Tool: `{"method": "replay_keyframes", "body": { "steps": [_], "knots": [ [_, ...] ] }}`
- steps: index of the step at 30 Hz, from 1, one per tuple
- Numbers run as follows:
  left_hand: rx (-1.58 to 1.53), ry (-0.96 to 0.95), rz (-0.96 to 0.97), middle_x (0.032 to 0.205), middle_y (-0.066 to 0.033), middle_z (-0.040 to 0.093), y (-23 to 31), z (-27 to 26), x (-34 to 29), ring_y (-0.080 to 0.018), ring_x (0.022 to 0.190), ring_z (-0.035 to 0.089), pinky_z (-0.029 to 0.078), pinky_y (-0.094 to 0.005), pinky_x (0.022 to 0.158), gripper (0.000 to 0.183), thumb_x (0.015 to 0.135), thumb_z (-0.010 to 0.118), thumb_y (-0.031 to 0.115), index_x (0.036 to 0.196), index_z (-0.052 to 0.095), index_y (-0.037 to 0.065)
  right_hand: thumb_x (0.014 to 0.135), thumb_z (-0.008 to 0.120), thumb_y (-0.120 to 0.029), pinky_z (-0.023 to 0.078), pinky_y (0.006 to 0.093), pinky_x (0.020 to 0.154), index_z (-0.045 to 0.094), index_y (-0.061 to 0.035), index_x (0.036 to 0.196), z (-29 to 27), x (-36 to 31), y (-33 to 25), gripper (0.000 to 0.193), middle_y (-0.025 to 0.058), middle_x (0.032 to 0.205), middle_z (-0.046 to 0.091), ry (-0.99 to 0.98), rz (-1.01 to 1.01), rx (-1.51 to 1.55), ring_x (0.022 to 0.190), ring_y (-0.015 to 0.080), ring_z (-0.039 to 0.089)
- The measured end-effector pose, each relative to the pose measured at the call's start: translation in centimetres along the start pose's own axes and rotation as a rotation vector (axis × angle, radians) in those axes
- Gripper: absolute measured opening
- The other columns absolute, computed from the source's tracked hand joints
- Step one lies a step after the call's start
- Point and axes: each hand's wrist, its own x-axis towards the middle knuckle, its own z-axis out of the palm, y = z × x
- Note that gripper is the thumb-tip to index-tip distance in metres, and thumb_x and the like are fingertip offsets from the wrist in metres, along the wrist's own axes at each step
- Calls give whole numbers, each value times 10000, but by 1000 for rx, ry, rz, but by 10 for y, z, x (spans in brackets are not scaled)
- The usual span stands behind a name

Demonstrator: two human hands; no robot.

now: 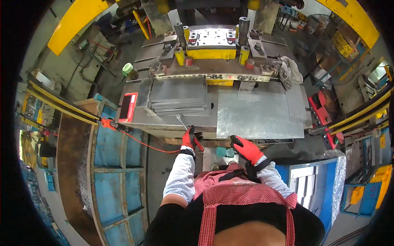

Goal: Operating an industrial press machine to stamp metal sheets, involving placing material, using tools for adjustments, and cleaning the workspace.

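Near the front edge of the counter [164, 120], the fingers of the worker's left hand [191, 139], gloved in red and black, are closed around a thin tool [183, 124]. It is a slender, straight, silvery rod with a pale, rounded end, slanting up and leftward from the glove to just before the stacked sheets. The fingers of the right hand [247, 148], gloved alike, are bent but loosely parted, released; I can't tell whether they touch the large sheet [260, 115] whose near edge is beside them. That one lies flat, broad and straight-edged, its bright grey face cloudy with faint smears. To its left sits the stack of metal sheets [178, 94], duller grey, the front edges slightly uneven, like loose pages. Farther left is a red-bordered dark panel [129, 107]. Beyond, the press die [211, 41] stands on yellow blocks, a crumpled grey cloth [290, 71] to its right.
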Motion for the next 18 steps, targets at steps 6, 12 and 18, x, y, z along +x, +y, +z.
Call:
{"method": "replay_keyframes", "body": {
  "steps": [6, 12, 18],
  "knots": [
    [-205, -32, 109, 948, -164, 569, 13, -4, -16, -291, 670, 542, 481, -462, 614, 267, 829, 493, 309, 1029, 484, 132, 823, 507, -279, 407, 331, 848, 458, -43, 1185, -14, 16, -1, 435, 166, 1091, 551, -79, -37, 148, 1013, 284, 528],
    [-314, -151, 48, 868, -135, 583, 33, 25, -103, -239, 663, 558, 490, -419, 672, 361, 871, 426, 290, 1001, 521, -33, 799, 538, -294, 399, 322, 866, 428, -89, 1228, -15, 30, -20, 488, 149, 1114, 544, -137, -192, 140, 1013, 283, 524],
    [1047, -151, 1123, 1081, -146, 544, 45, 80, -129, -220, 973, 536, 377, -292, 893, 381, 927, 306, 226, 1173, 447, -29, 717, 619, -348, 317, 377, 961, 254, -11, 1306, 15, 30, -65, 771, 243, 1270, 346, -252, -469, -17, 1150, 364, 380]
  ]
}}
